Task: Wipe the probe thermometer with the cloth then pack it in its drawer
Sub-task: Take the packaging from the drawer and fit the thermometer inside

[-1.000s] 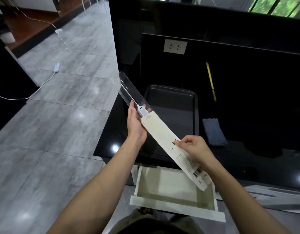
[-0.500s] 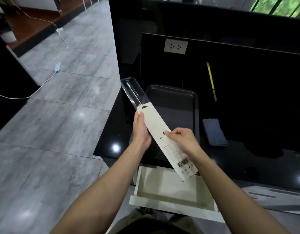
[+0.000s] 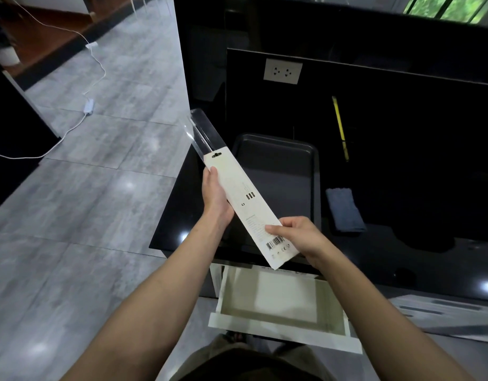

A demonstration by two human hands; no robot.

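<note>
Head view, looking down over a glossy black counter [image 3: 179, 215] and an open white drawer [image 3: 281, 306] below its front edge. Held in the air above the counter edge, slanting from upper left to lower right: a long white card sleeve [image 3: 245, 204] with a barcode near its lower end and a hang slot at the top. Sticking out past the sleeve's upper end, a clear plastic tray [image 3: 203, 133] with the thin probe thermometer [image 3: 201, 134] faintly visible inside; most of it hidden within the sleeve. Left hand [image 3: 216, 199] under the sleeve's upper half, fingers curled round its far side and thumb along the near edge, gripping it. Right hand [image 3: 298, 235] at the sleeve's lower end beside the barcode, thumb on top and fingers curled beneath, pinching the card. Behind the package on the counter, a dark baking tray [image 3: 314, 160]. To its right, lying apart from both hands, a folded blue-grey cloth [image 3: 344, 209]. Farther back, a yellow pencil-like stick [image 3: 339, 125] leaning against the dark back panel, and a white wall socket [image 3: 282, 70] above. On the grey tiled floor at left, a white cable [image 3: 72, 127].
</note>
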